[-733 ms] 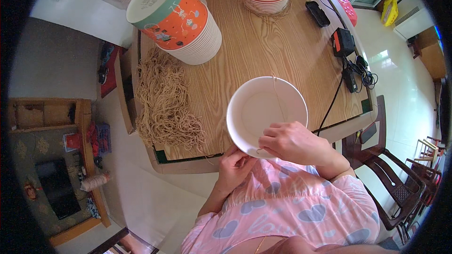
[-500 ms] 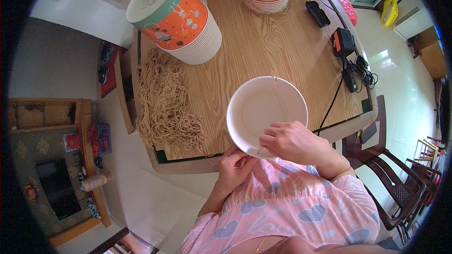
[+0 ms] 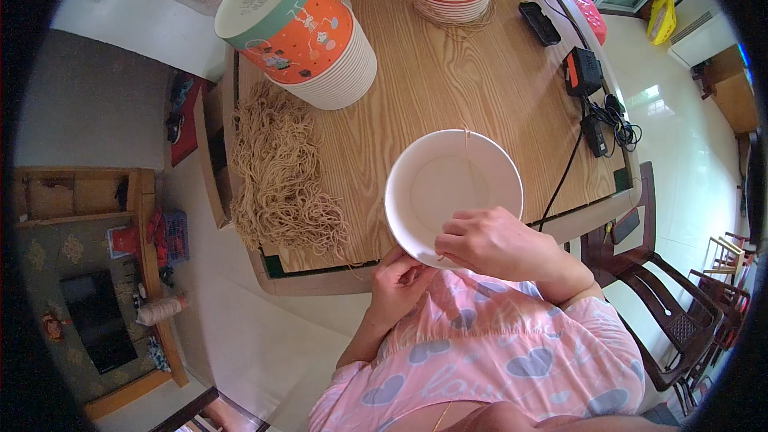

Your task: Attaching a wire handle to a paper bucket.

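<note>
Round white paper bowl (image 3: 453, 194) held over near edge of light wooden table (image 3: 448, 80), tilted toward person. Left hand (image 3: 398, 284) grips bowl's near rim from below, fingers closed on it. Right hand (image 3: 492, 244) rests over near rim, fingertips pinched on thin noodle strand (image 3: 468, 162) running across bowl interior. Hands close together, both at bowl's near side. Heap of tan dry noodles (image 3: 282, 172) lies left of bowl, well apart. Tall stack of orange printed paper bowls (image 3: 300, 32) beyond heap.
</note>
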Tool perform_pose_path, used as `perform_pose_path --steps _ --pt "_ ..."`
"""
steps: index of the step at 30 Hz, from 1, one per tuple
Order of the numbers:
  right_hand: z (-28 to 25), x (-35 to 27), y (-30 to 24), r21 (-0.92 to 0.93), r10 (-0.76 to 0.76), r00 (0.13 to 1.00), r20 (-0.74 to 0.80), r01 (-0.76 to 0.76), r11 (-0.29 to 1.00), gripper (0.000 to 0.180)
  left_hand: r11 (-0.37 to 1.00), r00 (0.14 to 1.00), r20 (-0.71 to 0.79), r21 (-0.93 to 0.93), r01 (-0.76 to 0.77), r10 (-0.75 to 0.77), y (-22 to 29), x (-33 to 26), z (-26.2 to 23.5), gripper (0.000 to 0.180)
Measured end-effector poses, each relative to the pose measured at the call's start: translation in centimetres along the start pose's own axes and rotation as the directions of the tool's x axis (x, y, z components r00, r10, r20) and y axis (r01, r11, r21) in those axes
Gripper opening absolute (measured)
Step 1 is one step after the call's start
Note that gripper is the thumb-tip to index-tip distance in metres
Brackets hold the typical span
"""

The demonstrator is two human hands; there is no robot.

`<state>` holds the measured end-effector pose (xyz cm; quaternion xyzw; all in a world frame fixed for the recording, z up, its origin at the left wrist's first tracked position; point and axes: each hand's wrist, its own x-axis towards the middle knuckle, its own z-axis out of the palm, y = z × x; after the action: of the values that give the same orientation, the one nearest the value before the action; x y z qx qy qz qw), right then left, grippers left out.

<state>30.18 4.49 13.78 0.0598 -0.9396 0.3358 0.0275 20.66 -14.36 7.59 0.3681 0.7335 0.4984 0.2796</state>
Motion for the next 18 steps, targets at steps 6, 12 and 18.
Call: perform_pose_path --steps 6,12,18 --pt "0.21 0.19 -0.04 0.017 0.013 1.0 -0.003 -0.013 1.0 0.014 0.999 1.0 -0.009 0.022 -0.03 0.03 -0.41 -0.06 0.04 0.018" --pt "0.25 0.26 -0.06 0.027 0.008 0.999 -0.05 -0.006 1.0 0.012 0.998 0.999 -0.012 0.04 -0.044 0.045 -0.44 -0.13 -0.09 0.02" --pt "0.3 0.06 -0.2 0.045 0.005 0.999 -0.054 -0.002 0.999 0.011 0.995 0.995 -0.018 0.02 -0.093 0.094 -0.2 0.02 0.12 0.02"
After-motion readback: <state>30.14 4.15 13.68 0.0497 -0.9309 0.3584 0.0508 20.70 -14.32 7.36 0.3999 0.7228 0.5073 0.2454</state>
